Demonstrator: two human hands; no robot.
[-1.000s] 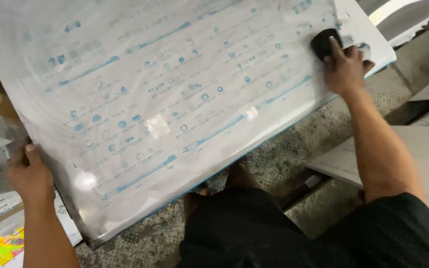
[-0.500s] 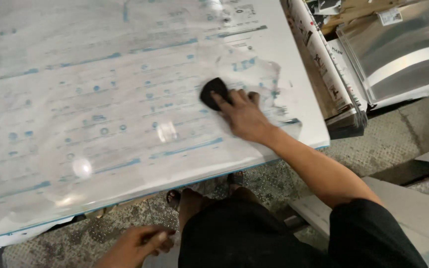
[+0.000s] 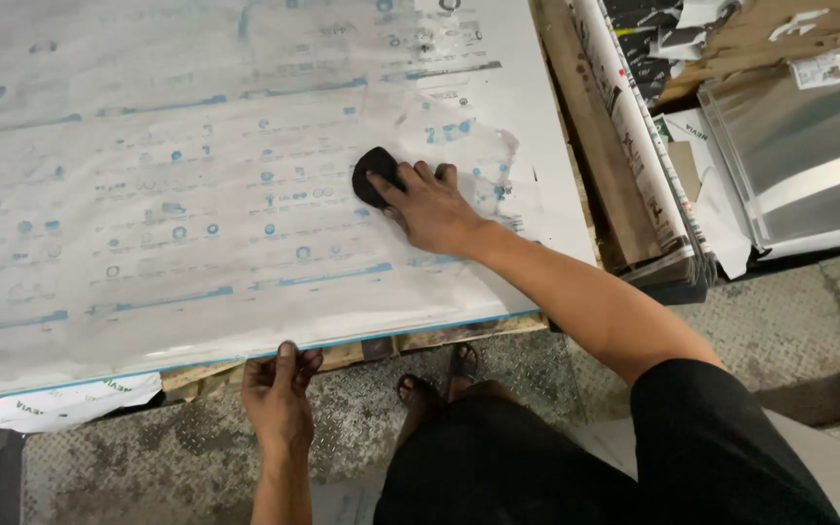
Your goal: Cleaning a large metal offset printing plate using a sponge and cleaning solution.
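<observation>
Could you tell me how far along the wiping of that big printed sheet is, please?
Done: smeared wet streaks around the right hand suggest that corner of the printed sheet has been wiped. In hand: the right hand presses a black pad on it, while the left hand touches its near edge. Left: the left part shows no clear smearing.

A print workshop: large printing plate (image 3: 196, 175), stacked metal sheets (image 3: 799, 146), steel tread-plate floor (image 3: 780, 331).
</observation>
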